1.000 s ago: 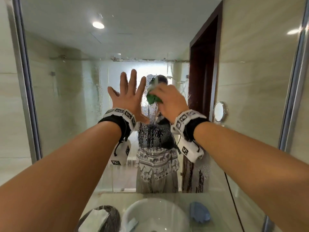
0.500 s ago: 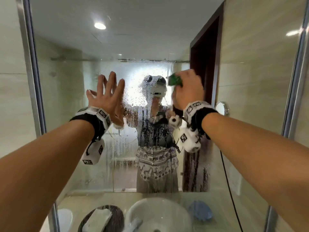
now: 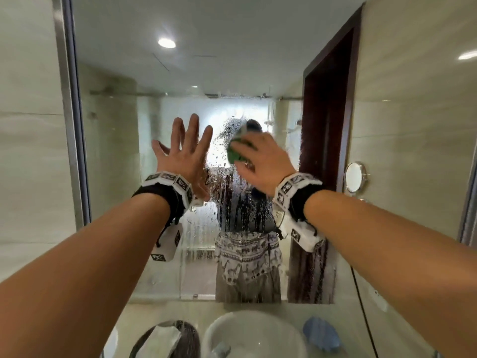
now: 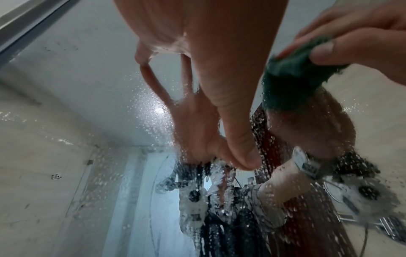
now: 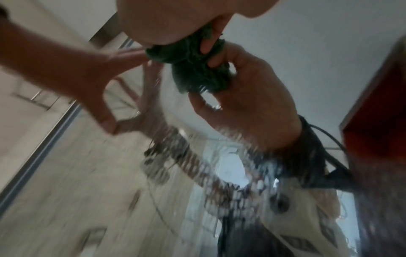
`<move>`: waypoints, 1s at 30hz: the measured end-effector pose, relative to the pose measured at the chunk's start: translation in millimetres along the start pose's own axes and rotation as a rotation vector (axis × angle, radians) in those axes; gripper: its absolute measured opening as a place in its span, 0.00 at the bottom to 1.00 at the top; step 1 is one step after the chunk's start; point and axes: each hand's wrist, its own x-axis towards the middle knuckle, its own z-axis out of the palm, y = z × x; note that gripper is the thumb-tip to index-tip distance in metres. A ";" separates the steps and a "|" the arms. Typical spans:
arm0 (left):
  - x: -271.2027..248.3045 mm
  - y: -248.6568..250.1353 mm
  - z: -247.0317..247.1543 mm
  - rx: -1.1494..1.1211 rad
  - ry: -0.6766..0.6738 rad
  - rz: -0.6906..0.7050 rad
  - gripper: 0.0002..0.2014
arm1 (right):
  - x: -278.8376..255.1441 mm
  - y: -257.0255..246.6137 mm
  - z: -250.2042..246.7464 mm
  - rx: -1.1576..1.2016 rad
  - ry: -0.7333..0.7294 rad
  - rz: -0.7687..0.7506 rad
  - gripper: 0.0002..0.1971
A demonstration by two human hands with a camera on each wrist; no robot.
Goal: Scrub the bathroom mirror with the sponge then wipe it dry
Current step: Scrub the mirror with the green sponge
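The large wall mirror [image 3: 116, 177] fills the head view, wet with droplets and dark runs at its middle. My right hand [image 3: 260, 164] grips a green sponge [image 3: 236, 152] and presses it against the glass at head height. In the left wrist view the sponge [image 4: 292, 73] shows between thumb and fingers at upper right, and in the right wrist view the sponge [image 5: 193, 60] is blurred under the palm. My left hand [image 3: 185, 151] lies flat on the mirror just left of the sponge, fingers spread and straight, and the left hand [image 4: 215, 69] meets its reflection.
Below the mirror sits a white basin [image 3: 253, 337]. A blue cloth [image 3: 321, 333] lies on the counter to its right, and a dark dish with a white cloth [image 3: 165, 341] to its left. The mirror's metal frame [image 3: 69, 112] runs down the left. A small round mirror [image 3: 355, 177] is reflected at right.
The right hand swept the sponge up and right, then back down and left across the glass. The left hand shifted left, then back right, staying flat on the mirror.
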 end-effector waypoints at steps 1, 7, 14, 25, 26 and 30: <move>-0.3 -0.1 0.1 -0.004 -0.006 -0.001 0.81 | -6.2 -5.9 8.2 -0.035 -0.068 -0.079 0.24; -0.1 -2.4 2.4 -0.031 0.002 0.004 0.81 | -29.6 3.4 32.2 -0.118 -0.224 -0.319 0.25; 0.7 -5.7 6.1 -0.057 0.025 0.026 0.81 | -30.7 21.3 16.3 -0.084 0.010 -0.210 0.23; 1.6 -7.3 8.9 -0.044 0.023 0.030 0.80 | 59.9 34.3 -35.5 -0.027 0.479 0.675 0.18; 2.3 -7.2 8.9 -0.040 0.022 0.026 0.80 | 62.6 29.7 -32.2 -0.015 0.455 0.625 0.19; 1.8 -5.9 7.4 -0.008 0.011 0.003 0.81 | 60.1 -2.5 -6.7 -0.023 0.228 0.218 0.24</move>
